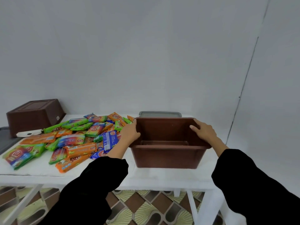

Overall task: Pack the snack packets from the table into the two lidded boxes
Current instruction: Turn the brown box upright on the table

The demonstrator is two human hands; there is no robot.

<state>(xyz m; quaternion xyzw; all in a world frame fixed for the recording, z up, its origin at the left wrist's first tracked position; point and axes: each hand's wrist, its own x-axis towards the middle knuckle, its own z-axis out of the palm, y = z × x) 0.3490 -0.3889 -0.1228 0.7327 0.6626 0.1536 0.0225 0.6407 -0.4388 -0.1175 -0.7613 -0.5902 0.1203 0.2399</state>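
An open brown plastic box (167, 157) stands upright on the white table (40, 171), right of centre, with nothing visible inside. My left hand (130, 133) grips its left rim, thumb inside. My right hand (203, 130) grips the right rim the same way. A heap of snack packets (76, 138) in orange, green, blue and rainbow wrappers covers the table's left half, touching the box's left side. A second brown box (34, 116) lies upside down at the far left back. A grey lid (159, 114) lies flat behind the open box.
A white oblong object (29, 133) lies in front of the upturned box. A dark grey tray or lid (6, 140) sticks out at the table's left edge. The wall stands close behind the table. Patterned floor tiles (146, 208) show below.
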